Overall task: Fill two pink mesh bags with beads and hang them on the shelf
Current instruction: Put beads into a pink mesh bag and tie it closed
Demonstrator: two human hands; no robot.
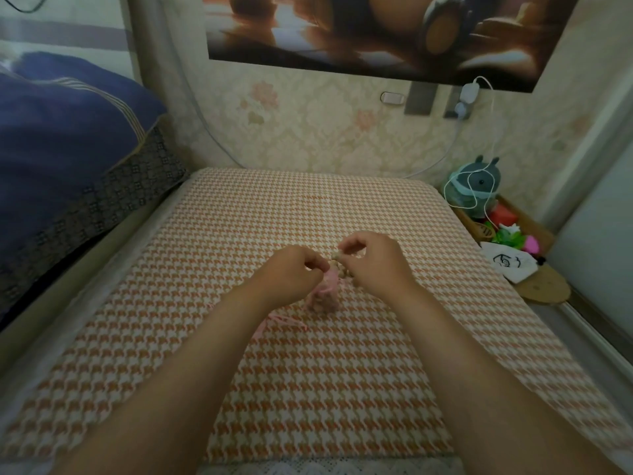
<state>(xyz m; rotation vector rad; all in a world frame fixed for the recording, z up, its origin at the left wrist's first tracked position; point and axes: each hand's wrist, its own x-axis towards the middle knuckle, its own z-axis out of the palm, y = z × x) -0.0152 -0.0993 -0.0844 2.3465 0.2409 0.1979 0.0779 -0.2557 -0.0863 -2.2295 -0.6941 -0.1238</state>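
On a houndstooth-patterned mat (308,389), a flat pink mesh bag (274,322) lies at 6 o'clock from the person's hands. Just beyond it a filled pink mesh bag (325,298), lumpy with its load, stands on the mat, its neck pinched by the left hand (294,272). At 1 o'clock from that bag, the right hand (373,260) curls its fingers in a pinch on loose beige beads (337,259). Farther off, a grey plush toy (474,190) sits at 2 o'clock and a blue quilt (61,132) at 10 o'clock.
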